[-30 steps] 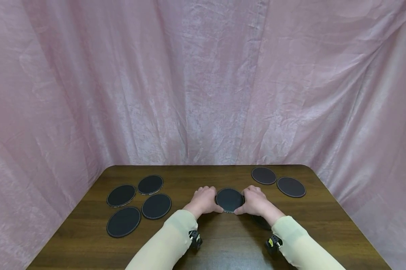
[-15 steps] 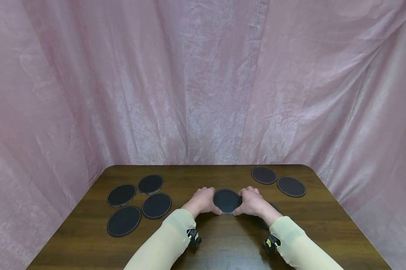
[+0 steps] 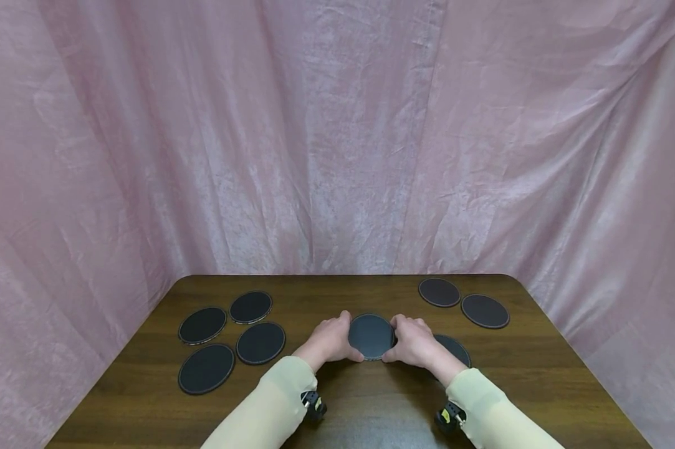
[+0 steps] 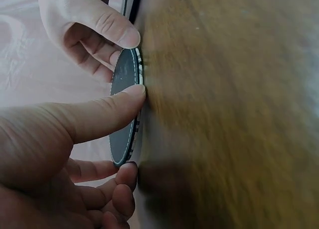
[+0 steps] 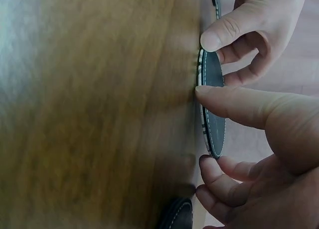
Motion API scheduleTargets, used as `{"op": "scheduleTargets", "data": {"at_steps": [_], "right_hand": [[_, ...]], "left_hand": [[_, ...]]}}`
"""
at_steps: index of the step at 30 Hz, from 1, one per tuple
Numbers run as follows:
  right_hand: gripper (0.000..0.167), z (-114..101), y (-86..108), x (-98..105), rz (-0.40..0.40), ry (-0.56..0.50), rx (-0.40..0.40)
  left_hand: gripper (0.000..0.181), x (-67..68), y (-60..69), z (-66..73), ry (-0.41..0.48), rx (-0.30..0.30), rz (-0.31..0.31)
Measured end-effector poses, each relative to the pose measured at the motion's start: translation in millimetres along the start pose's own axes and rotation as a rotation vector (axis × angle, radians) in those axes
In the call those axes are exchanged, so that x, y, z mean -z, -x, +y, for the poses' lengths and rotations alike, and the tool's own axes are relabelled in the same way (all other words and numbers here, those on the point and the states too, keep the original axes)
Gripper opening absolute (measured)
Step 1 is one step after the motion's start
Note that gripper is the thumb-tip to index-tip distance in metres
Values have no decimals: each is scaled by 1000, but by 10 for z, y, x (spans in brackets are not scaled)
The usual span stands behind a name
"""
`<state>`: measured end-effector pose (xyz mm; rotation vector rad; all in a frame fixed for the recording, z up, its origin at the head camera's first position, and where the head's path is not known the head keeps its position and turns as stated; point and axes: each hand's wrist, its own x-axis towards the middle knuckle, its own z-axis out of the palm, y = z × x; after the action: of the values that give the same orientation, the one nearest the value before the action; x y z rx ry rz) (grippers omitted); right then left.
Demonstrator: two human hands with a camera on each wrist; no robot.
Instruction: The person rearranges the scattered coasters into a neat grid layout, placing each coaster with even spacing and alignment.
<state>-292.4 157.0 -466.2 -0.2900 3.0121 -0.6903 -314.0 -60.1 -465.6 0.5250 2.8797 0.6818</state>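
A round black coaster (image 3: 371, 337) with a stitched rim is between both hands near the middle of the table. My left hand (image 3: 331, 338) grips its left side and my right hand (image 3: 414, 342) its right side, thumbs at the near edge and fingers round the sides. In the left wrist view the coaster (image 4: 123, 84) has a rim banded light and dark; whether it is one coaster or a thin stack I cannot tell. The right wrist view has the same coaster (image 5: 212, 117) close over the wood, perhaps touching it. Another dark coaster (image 3: 452, 350) lies partly hidden behind my right forearm.
On the left of the wooden table (image 3: 365, 411) lie several black coasters, among them a near one (image 3: 205, 369) and a far one (image 3: 250, 307). Two more, one at the back (image 3: 439, 292) and one beside it (image 3: 485, 311), lie at right. A pink curtain (image 3: 337, 137) hangs behind.
Both hands have shifted left and slightly nearer with the coaster between them. More of the coaster behind my right forearm now shows. The other coasters have stayed put.
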Motion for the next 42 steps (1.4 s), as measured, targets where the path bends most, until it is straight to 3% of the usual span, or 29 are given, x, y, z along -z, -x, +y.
{"op": "scheduleTargets", "data": {"at_steps": [7,19,42], "right_hand": [[74,-83,57,-16,-12,-8,32],[70,-124,115,-70,11,-15,70],[68,-189,144,-32,-27,18,68]], "left_hand": [[83,10,112,-95,-37,-10,2],[91,6,258,-70,-143,6,2],[83,16,355,-72,-144,-18,39]]}}
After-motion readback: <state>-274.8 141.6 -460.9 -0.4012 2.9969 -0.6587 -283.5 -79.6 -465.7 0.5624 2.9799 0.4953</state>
